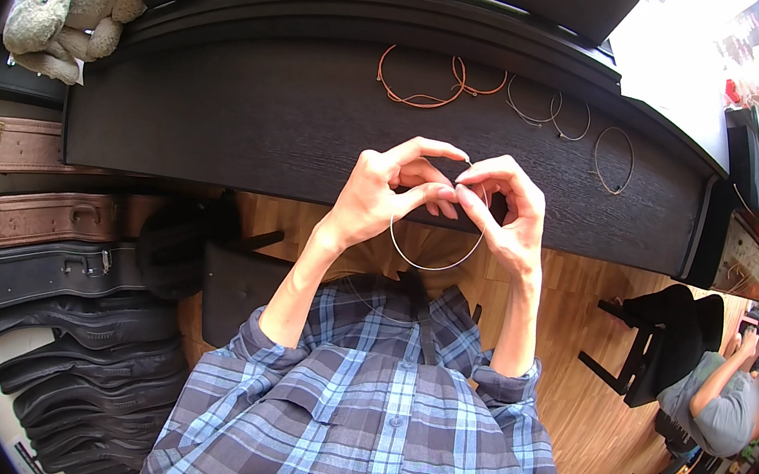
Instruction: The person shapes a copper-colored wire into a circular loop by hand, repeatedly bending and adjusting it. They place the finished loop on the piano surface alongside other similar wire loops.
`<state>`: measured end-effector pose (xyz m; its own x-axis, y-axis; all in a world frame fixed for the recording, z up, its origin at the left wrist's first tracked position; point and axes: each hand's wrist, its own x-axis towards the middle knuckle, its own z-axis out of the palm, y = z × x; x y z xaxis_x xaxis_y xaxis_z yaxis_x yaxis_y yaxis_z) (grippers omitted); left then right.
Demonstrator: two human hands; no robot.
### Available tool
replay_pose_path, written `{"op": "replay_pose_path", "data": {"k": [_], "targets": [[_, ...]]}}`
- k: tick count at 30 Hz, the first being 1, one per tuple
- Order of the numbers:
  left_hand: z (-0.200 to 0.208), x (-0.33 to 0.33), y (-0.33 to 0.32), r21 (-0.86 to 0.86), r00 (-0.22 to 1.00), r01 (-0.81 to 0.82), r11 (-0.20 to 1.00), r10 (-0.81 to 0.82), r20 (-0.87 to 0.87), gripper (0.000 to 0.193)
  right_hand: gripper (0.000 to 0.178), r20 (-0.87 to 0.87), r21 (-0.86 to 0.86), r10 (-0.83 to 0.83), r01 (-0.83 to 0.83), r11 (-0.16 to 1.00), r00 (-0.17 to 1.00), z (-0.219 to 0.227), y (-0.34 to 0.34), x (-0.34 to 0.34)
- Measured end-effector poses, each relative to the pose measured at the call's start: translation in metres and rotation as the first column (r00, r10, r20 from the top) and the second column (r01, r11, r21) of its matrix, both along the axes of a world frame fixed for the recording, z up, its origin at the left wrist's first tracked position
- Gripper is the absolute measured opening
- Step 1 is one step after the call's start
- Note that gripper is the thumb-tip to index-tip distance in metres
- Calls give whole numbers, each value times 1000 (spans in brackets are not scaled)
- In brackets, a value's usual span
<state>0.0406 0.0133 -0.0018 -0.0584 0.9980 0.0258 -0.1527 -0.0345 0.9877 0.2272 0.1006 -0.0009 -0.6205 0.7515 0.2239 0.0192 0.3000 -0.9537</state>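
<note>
A thin silvery guitar string (432, 269), coiled into a loop, hangs between my two hands above the front edge of a black wooden top. My left hand (383, 190) pinches it with thumb and fingers curled in. On the other side, my right hand (511, 210) also closes its thumb and fingertips on the string, the two thumbs almost meeting. A short end pokes up by the left index fingertip. Farther back on the top lie more coiled strings: copper-coloured coils (419, 105), silvery coils (528, 122) and a single ring (633, 164) at the right.
Instrument cases (45, 220) and black soft bags (99, 364) are stacked at the left. A plush toy (42, 16) sits at the far left. Black chairs (661, 338) stand on the wooden floor (579, 309); a person in grey (723, 412) sits at the right.
</note>
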Motion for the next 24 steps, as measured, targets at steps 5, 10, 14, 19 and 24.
{"op": "replay_pose_path", "data": {"k": [5, 10, 14, 19, 24], "targets": [[-6, 2, 3, 79, 998, -67, 995, 68, -10, 30, 31, -118, -28, 18, -22, 999, 993, 2, 1, -3], [-8, 2, 5, 97, 991, -132, 986, 133, 1, 33, 32, -41, 7, 6, -6, 1000, 999, 2, 2, -2], [-9, 5, 5, 116, 984, -176, 978, 176, 10, 40, 25, -57, -4, 6, -7, 1000, 998, 0, 1, -2], [-8, 6, 4, 112, 986, -152, 982, 143, 85, 44, 20, -65, -92, -29, 23, 996, 997, -3, -1, -2], [-8, 1, 1, 64, 988, -54, 997, 62, -142, 43, 21, -126, -37, -7, 2, 999, 992, -7, -3, -2]]}}
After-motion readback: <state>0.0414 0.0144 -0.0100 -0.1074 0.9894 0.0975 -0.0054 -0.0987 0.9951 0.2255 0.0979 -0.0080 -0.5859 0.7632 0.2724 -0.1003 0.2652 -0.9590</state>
